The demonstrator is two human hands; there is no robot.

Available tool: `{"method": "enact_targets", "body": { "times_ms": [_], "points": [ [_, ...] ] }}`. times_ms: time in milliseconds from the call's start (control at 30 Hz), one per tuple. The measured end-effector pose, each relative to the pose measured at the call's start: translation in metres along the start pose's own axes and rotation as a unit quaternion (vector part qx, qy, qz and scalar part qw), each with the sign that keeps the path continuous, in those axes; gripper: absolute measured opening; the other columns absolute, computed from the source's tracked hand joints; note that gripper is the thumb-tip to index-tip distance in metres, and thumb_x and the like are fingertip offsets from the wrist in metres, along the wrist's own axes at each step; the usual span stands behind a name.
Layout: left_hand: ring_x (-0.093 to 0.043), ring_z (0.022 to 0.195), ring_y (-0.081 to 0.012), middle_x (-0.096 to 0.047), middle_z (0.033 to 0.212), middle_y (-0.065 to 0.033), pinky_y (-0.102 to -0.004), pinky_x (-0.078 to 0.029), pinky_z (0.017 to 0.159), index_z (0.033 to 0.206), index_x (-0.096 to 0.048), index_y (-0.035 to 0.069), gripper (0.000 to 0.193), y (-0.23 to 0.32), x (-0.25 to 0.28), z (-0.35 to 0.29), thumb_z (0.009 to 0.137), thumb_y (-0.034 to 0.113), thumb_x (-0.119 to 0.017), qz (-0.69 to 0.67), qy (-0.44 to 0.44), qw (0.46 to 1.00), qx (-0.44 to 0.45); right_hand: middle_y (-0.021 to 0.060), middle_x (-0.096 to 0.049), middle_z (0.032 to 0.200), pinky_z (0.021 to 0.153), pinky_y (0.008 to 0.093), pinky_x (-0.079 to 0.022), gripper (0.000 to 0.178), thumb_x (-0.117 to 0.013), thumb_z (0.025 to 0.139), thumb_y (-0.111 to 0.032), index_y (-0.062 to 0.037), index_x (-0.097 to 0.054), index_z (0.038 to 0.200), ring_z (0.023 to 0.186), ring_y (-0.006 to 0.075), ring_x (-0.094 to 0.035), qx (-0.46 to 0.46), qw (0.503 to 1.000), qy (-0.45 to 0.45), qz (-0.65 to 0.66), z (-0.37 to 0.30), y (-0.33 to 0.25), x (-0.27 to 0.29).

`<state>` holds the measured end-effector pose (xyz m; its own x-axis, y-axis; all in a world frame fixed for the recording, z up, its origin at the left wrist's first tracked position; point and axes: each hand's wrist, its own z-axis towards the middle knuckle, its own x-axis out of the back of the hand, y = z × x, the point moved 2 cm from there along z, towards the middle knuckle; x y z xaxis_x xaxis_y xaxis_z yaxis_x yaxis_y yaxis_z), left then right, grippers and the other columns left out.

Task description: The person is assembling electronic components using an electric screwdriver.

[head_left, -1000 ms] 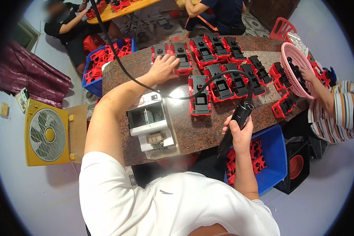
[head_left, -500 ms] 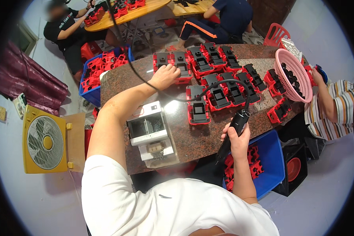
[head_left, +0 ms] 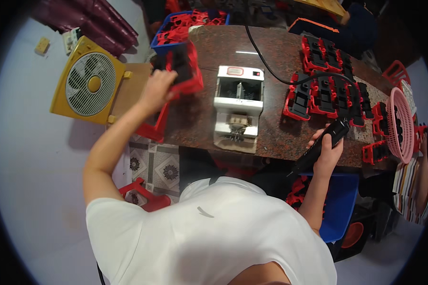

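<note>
My left hand [head_left: 158, 90] is closed on red-and-black plastic housings [head_left: 188, 69], seemingly two side by side, blurred by motion. They are held above the table's left edge, over a red frame-like thing [head_left: 159, 126]. In my right hand [head_left: 330, 154] is a black electric screwdriver [head_left: 318, 148], its tip slanting down to the left near the table's front edge. A black cord runs from its upper end. Between my hands stands a white screw feeder [head_left: 238, 109]. Several more red-and-black housings [head_left: 299, 100] sit in rows at the right, beyond the screwdriver.
A pink basket [head_left: 404, 128] holding black parts stands at the right, beside a person in a striped shirt [head_left: 411, 190]. Blue bins of red parts stand at the far left [head_left: 164, 47] and below the front edge [head_left: 342, 204]. A yellow fan [head_left: 88, 80] is at left.
My left hand has lifted housings from the left end of the far row and carried them left, past the screw feeder. The view has turned left. My right hand still holds the screwdriver.
</note>
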<state>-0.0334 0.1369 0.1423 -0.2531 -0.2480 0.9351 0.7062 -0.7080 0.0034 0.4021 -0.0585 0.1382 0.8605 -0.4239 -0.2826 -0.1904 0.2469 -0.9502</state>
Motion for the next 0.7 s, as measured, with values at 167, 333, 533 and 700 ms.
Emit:
{"method": "enact_targets", "body": {
  "times_ms": [167, 333, 533, 700],
  "points": [
    [-0.053, 0.094, -0.0305, -0.055, 0.104, -0.0124, -0.0398, -0.045, 0.083, 0.117, -0.052, 0.004, 0.059, 0.043, -0.035, -0.037, 0.065, 0.014, -0.077, -0.024, -0.031, 0.998, -0.046, 0.0075, -0.059, 0.079, 0.054, 0.0253, -0.049, 0.024, -0.06, 0.091, -0.012, -0.0022, -0.046, 0.108, 0.06, 0.0126, -0.057, -0.022, 0.999, -0.033, -0.008, -0.007, -0.011, -0.033],
    [-0.052, 0.104, -0.0347, -0.054, 0.114, -0.0149, -0.042, -0.045, 0.087, 0.123, -0.048, 0.004, 0.067, 0.043, -0.037, -0.048, 0.065, 0.016, -0.08, -0.071, 0.02, 0.997, 0.021, 0.0081, -0.06, 0.081, 0.055, 0.0258, -0.05, 0.022, -0.062, 0.09, -0.014, -0.0023, -0.047, 0.102, 0.062, 0.0121, -0.058, 0.051, 0.993, -0.103, 0.002, -0.025, -0.024, -0.055],
    [-0.054, 0.095, -0.0335, -0.054, 0.105, -0.0135, -0.0426, -0.047, 0.077, 0.108, -0.057, 0.006, 0.053, 0.097, -0.046, -0.109, 0.062, 0.019, -0.082, -0.076, 0.064, 0.995, 0.02, 0.0042, -0.061, 0.074, 0.05, 0.0236, -0.048, 0.02, -0.065, 0.089, -0.013, -0.0036, -0.05, 0.097, 0.058, 0.0094, -0.058, 0.037, 0.999, -0.023, -0.011, -0.024, -0.031, -0.036],
    [-0.053, 0.097, -0.0329, -0.056, 0.107, -0.0124, -0.0421, -0.043, 0.081, 0.107, -0.058, 0.005, 0.052, 0.13, -0.017, -0.084, 0.065, 0.027, -0.081, -0.081, 0.064, 0.994, 0.018, 0.0012, -0.059, 0.072, 0.05, 0.0235, -0.049, 0.029, -0.072, 0.085, -0.023, -0.0049, -0.053, 0.096, 0.057, 0.0077, -0.058, 0.084, 0.992, 0.032, -0.083, 0.012, -0.061, -0.002]
  ]
}}
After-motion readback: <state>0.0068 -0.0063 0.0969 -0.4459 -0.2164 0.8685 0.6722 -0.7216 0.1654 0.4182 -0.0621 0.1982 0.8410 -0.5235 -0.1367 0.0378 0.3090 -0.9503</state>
